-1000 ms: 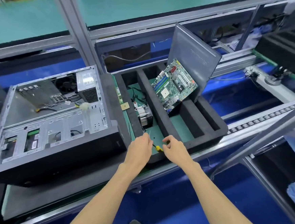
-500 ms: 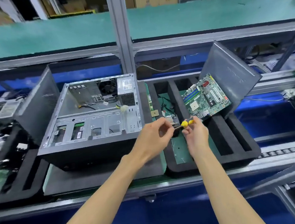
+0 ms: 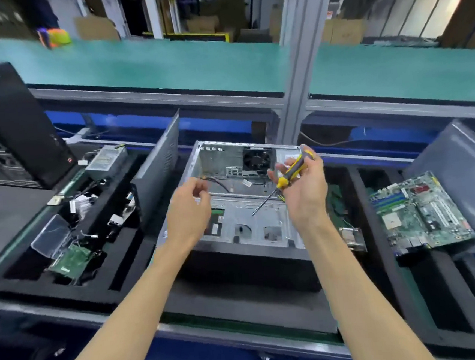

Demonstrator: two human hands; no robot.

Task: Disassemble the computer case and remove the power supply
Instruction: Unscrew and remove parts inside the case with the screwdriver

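holding a yellow-and-grey screwdriver (image 3: pixel 292 173) in the right hand (image 3: pixel 302 186), fingers curled round the handle, shaft angling down and left over the open computer case (image 3: pixel 240 199). hovering the left hand (image 3: pixel 189 209) beside it above the case, fingers loosely curled and gripping nothing visible. lying on its side at the middle of the tabletop (image 3: pixel 241 316), the case, side cover off and interior exposed, rear fan (image 3: pixel 257 159) at the far wall and loose cables (image 3: pixel 219 184) trailing across the bare metal floor. looking well along: motherboard (image 3: pixel 420 211) already out and resting in the black foam tray (image 3: pixel 438 292) on the right, propped against a grey panel (image 3: pixel 462 167). sitting at the far right corner of the case, partly hidden behind the right hand, a pale metal box that is probably the power supply (image 3: pixel 285 156), so likely not yet removed. resting on the left foam tray (image 3: pixel 68 284), another silver power unit (image 3: pixel 105 161), along with small boards and cables, with no telling which machine these came from. remaining, by this judgement: undoing the supply's fixing screws, freeing its cables, lifting it out.
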